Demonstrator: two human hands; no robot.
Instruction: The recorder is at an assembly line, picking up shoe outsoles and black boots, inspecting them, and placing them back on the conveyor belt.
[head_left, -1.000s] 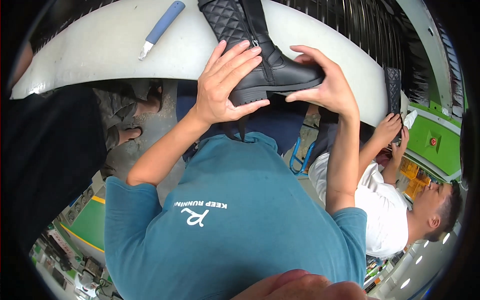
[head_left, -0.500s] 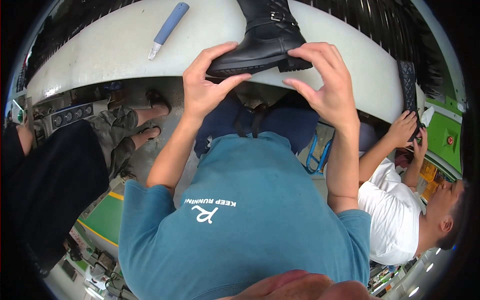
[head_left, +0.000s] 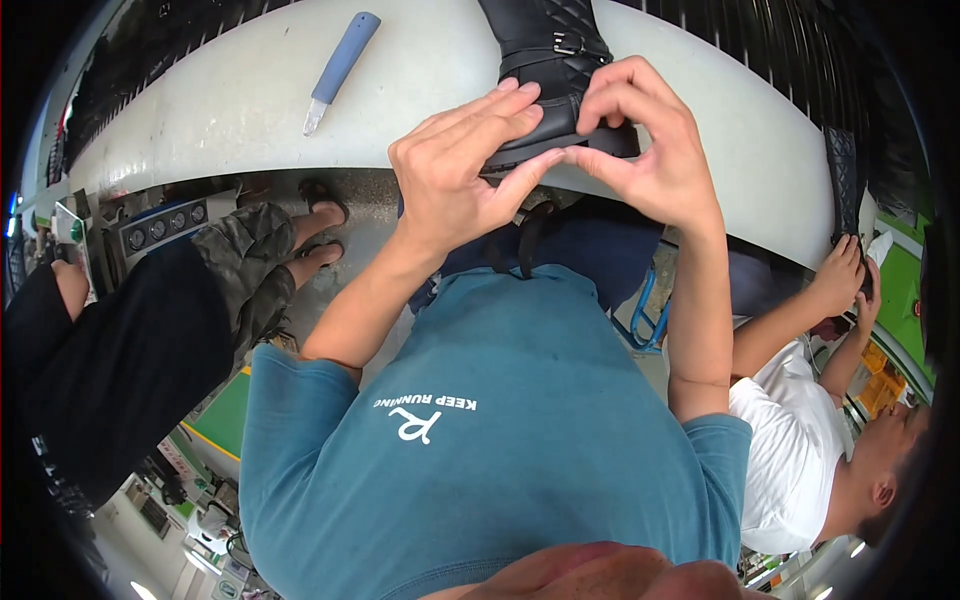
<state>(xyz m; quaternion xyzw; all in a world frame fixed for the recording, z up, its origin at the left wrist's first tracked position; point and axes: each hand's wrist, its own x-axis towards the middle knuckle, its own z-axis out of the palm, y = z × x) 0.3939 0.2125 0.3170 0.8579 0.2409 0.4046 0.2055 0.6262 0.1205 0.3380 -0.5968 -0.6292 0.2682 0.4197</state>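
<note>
A black boot (head_left: 555, 75) is gripped at its foot by the left hand (head_left: 465, 165) and the right hand (head_left: 645, 140) on a white surface (head_left: 200, 120). A blue-handled knife (head_left: 340, 68) is seen lying well apart, to the left.

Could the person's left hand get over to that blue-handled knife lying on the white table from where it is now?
Probably yes. The left hand is on the toe of the black boot, and the blue-handled knife lies to its left on the white table, with only bare tabletop showing between them. It would first have to let go of the boot.
</note>
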